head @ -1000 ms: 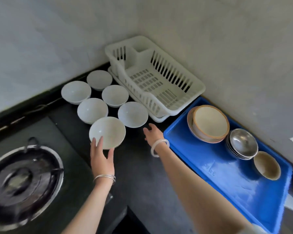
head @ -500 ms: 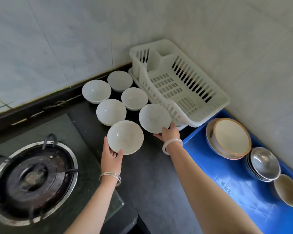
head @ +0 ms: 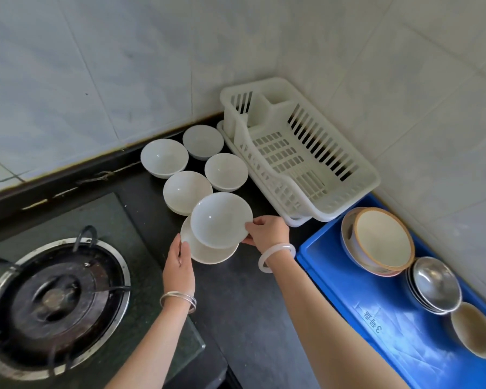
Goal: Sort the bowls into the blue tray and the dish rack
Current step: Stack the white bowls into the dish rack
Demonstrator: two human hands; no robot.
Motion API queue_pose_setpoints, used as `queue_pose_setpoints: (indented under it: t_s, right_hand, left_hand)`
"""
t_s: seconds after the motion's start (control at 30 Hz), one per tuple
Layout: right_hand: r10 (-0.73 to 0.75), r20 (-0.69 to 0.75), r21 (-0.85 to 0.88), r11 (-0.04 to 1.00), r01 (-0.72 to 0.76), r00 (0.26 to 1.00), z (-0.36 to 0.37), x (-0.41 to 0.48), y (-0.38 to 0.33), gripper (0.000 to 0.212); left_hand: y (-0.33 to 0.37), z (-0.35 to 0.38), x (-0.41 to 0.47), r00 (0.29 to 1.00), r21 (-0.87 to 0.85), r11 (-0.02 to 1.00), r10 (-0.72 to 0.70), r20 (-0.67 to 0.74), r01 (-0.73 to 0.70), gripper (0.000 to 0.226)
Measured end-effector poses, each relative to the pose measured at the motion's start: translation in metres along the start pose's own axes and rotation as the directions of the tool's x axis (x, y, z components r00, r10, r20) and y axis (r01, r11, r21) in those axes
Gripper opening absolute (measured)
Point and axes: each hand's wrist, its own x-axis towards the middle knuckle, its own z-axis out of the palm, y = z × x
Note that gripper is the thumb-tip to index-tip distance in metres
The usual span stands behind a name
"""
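Gas burner (head: pixel 54 299), lower left: round, dark and stained, ringed by a bright metal collar (head: pixel 124 279) and fitted with black pan-support prongs. It is set in a dark green glass hob (head: pixel 141 217) with a rounded near corner. Tabletop (head: pixel 236 304): dark, matte, lying just beside the hob on its right; wall (head: pixel 96 80): pale grey marbled tiles meeting in a corner, with a dark, scuffed upstand (head: pixel 54 189) along its foot.
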Motion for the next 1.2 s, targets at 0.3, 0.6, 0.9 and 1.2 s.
queue_pose_setpoints:
  t_s: [0.3, 0.6, 0.9, 1.2]
  right_hand:
    - [0.038, 0.018, -0.201, 0.979, -0.034, 0.999, 0.016, -0.003, -0.002, 0.009]
    - [0.086, 0.044, -0.225, 0.971, -0.074, 0.995, 0.017, 0.004, 0.008, 0.007]
    - [0.237, 0.278, 0.058, 0.963, -0.263, 0.931, 0.019, 0.010, 0.023, 0.030]
    - [0.148, 0.299, 0.197, 0.957, -0.213, 0.943, 0.006, 0.001, 0.027, 0.037]
  left_hand:
    - [0.005, -0.003, 0.004, 1.000, 0.071, 0.997, 0.016, -0.019, -0.015, 0.037]
    - [0.006, -0.004, 0.007, 1.000, 0.081, 0.997, -0.019, -0.023, 0.021, 0.042]
    - [0.009, -0.008, 0.018, 0.992, -0.008, 0.994, -0.107, 0.065, 0.108, 0.041]
    - [0.029, -0.001, 0.012, 0.987, -0.013, 0.991, -0.128, 0.101, 0.130, 0.044]
